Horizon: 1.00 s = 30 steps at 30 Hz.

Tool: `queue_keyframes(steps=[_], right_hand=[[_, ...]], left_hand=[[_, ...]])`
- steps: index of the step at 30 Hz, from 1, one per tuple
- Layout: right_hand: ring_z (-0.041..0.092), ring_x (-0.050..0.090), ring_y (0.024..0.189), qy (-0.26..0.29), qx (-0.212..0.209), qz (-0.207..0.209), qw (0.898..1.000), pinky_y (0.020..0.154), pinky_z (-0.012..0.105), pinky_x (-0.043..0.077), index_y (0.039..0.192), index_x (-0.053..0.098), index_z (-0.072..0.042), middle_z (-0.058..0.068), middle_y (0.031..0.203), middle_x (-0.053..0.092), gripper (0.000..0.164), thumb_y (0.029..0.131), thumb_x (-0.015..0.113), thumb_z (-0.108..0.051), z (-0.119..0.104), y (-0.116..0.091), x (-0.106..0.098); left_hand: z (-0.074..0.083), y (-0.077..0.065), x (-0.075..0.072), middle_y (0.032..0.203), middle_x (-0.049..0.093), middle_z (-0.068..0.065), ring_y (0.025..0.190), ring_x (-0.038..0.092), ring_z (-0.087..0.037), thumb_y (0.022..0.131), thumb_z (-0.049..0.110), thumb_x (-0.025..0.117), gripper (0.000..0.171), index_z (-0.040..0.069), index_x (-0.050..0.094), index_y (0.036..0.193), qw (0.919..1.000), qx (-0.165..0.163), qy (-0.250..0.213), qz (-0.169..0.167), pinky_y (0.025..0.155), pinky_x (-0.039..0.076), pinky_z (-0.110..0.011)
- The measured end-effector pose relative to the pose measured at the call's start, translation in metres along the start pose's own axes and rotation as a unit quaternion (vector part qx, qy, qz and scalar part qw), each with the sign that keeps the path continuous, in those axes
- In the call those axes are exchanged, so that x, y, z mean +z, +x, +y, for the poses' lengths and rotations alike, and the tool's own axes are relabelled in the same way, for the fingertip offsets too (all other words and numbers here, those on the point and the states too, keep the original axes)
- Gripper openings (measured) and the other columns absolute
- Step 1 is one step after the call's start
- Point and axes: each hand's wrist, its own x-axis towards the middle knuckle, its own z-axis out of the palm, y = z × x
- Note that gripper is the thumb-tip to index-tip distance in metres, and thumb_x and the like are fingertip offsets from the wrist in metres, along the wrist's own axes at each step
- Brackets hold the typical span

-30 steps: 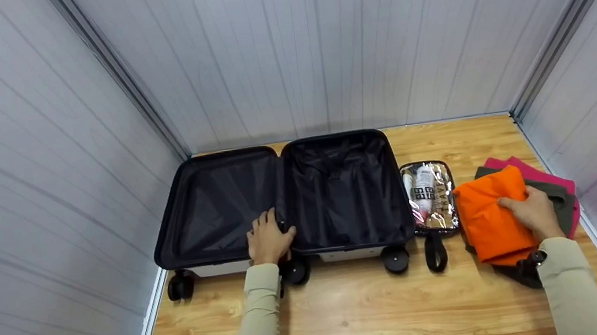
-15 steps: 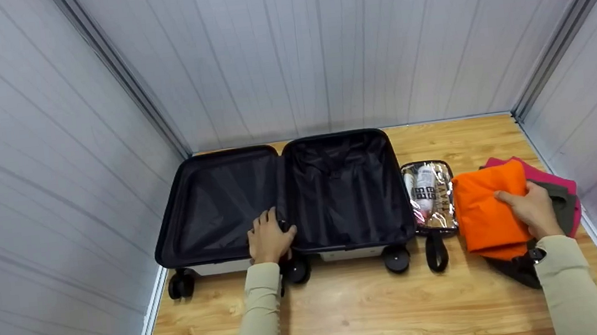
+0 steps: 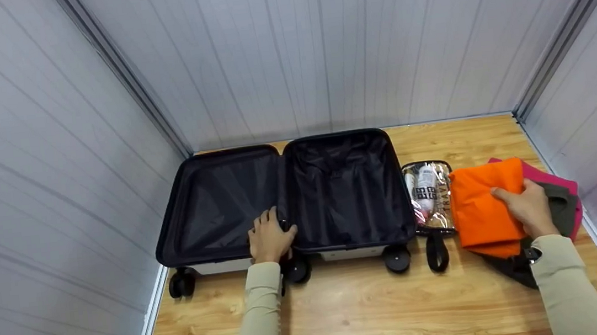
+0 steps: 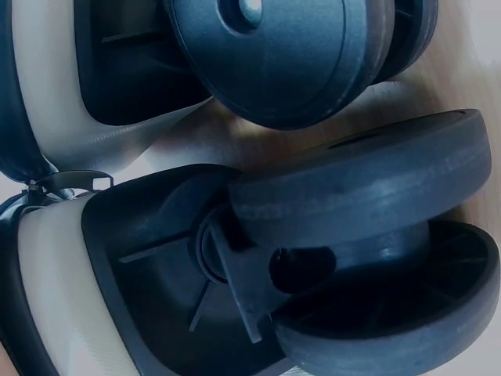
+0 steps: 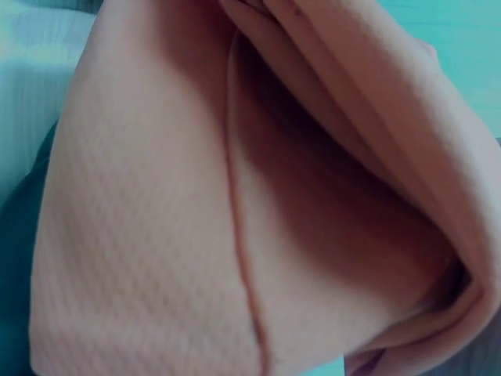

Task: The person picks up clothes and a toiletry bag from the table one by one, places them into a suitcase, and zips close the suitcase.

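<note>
My right hand (image 3: 530, 208) grips the right side of a folded orange garment (image 3: 485, 203), thumb on top and fingers underneath. The garment overlaps a stack with a dark green folded garment (image 3: 560, 206) and a pink one (image 3: 576, 221); a black piece (image 3: 509, 270) shows below. Its folded cloth (image 5: 141, 204) fills the right wrist view. My left hand (image 3: 271, 237) rests, fingers extended, on the front inner edge of the left half of a suitcase (image 3: 224, 203). That suitcase lies spread open with a dark lining. Two of its caster wheels (image 4: 274, 55) show in the left wrist view.
A clear toiletry pouch (image 3: 430, 198) holding bottles lies between the suitcase's right half (image 3: 343, 201) and the orange garment. Its black strap (image 3: 437, 253) points toward me. Pale panel walls (image 3: 319, 49) enclose the wooden floor (image 3: 374, 309) at the back and both sides.
The orange garment has shifted slightly left and away from me in my right hand, closer to the pouch's right edge. My left hand stays on the suitcase edge.
</note>
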Motion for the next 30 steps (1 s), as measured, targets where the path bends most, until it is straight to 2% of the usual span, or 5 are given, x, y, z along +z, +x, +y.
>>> queue_keyframes(steps=[5,15,20,26,30], right_hand=[[0.029,0.051,0.102,0.002,-0.005,-0.002,1.0,0.078,0.029,0.043,0.137,0.038,0.002,0.021,0.131,0.048,0.077,0.089,0.056,-0.055,-0.003,-0.001,0.002],[0.011,0.053,0.083,0.02,-0.011,0.012,1.0,0.068,0.018,0.047,0.13,0.044,0.0,0.01,0.117,0.051,0.067,0.089,0.061,-0.049,-0.013,0.001,0.008],[0.011,0.052,0.083,0.038,-0.011,0.016,0.999,0.069,0.018,0.046,0.129,0.043,0.001,0.007,0.114,0.051,0.065,0.089,0.061,-0.047,-0.019,0.001,0.011],[0.015,0.05,0.09,0.046,-0.015,0.011,0.999,0.076,0.02,0.043,0.134,0.039,0.003,0.011,0.122,0.048,0.068,0.091,0.058,-0.046,-0.024,0.0,0.014],[0.012,0.05,0.092,0.065,-0.01,0.004,0.998,0.077,0.019,0.043,0.136,0.037,0.001,0.006,0.119,0.048,0.068,0.091,0.059,-0.046,-0.03,-0.001,0.017]], left_hand=[[0.0,-0.001,0.0,0.149,0.042,-0.011,0.136,0.037,-0.034,0.085,0.056,0.059,0.077,0.018,0.036,0.149,1.0,0.001,-0.001,0.001,0.107,0.031,-0.06],[0.001,-0.002,-0.002,0.149,0.042,-0.011,0.137,0.038,-0.034,0.084,0.055,0.06,0.077,0.017,0.037,0.148,1.0,0.0,-0.008,0.004,0.108,0.03,-0.061],[0.001,-0.003,-0.003,0.149,0.042,-0.011,0.137,0.038,-0.034,0.084,0.055,0.06,0.077,0.017,0.037,0.148,1.0,0.001,-0.009,0.004,0.108,0.03,-0.061],[0.002,-0.002,-0.003,0.149,0.041,-0.011,0.137,0.037,-0.034,0.084,0.054,0.06,0.077,0.017,0.037,0.148,1.0,-0.003,-0.008,-0.002,0.108,0.029,-0.061],[0.002,-0.002,-0.003,0.148,0.042,-0.011,0.136,0.037,-0.035,0.084,0.053,0.061,0.077,0.017,0.037,0.148,1.0,-0.002,-0.009,0.002,0.108,0.03,-0.061]])
